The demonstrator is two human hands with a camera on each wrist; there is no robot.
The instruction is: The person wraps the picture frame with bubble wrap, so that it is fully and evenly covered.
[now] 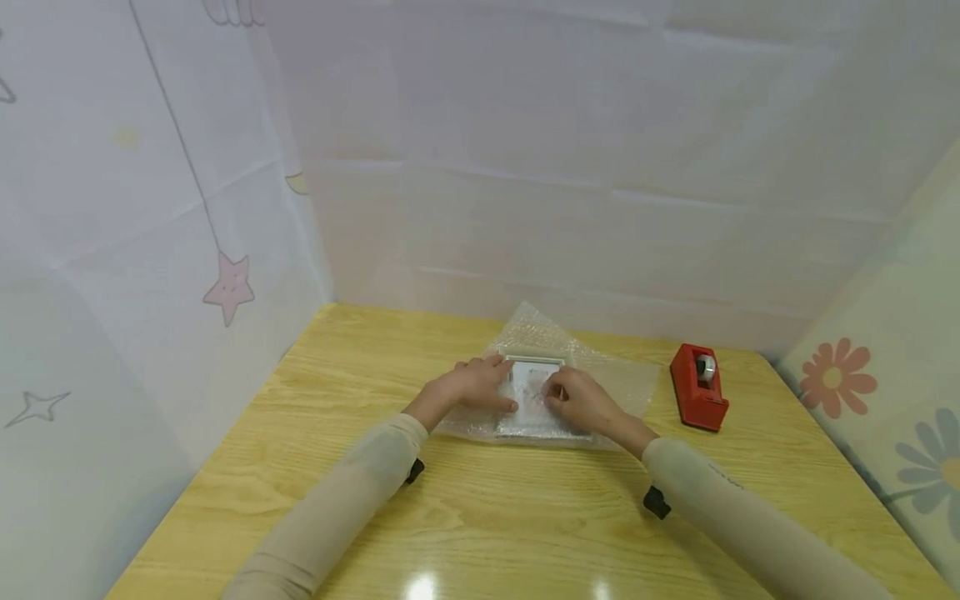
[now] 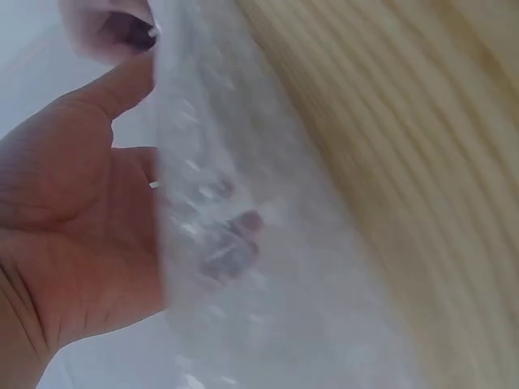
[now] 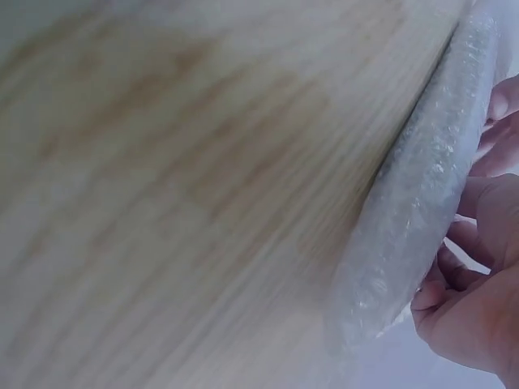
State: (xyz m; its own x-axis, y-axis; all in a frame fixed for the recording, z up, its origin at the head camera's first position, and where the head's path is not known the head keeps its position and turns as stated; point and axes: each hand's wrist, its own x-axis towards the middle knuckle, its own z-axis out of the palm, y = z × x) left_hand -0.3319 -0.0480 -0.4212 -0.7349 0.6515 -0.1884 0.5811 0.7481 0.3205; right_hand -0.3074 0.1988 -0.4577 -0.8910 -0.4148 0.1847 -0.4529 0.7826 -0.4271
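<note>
A rectangular white frame (image 1: 531, 367) lies flat on a sheet of clear bubble wrap (image 1: 618, 379), part of which is folded over the frame's near side. My left hand (image 1: 480, 385) rests on the frame's left side, fingers extended and thumb apart. From the right, my right hand (image 1: 581, 402) reaches over the frame with curled fingers, pinching at the wrap near its middle. The folded near edge of the wrap (image 2: 243, 243) partly hides the left fingers in the left wrist view. Curled right fingers (image 3: 454, 267) show just behind that edge in the right wrist view.
A red tape dispenser (image 1: 699, 387) with a roll of clear tape stands right of the wrap. The wooden table (image 1: 487, 517) meets a pale curtain (image 1: 585, 208) at the back, with patterned sheets on both sides. Loose wrap points toward the back and right.
</note>
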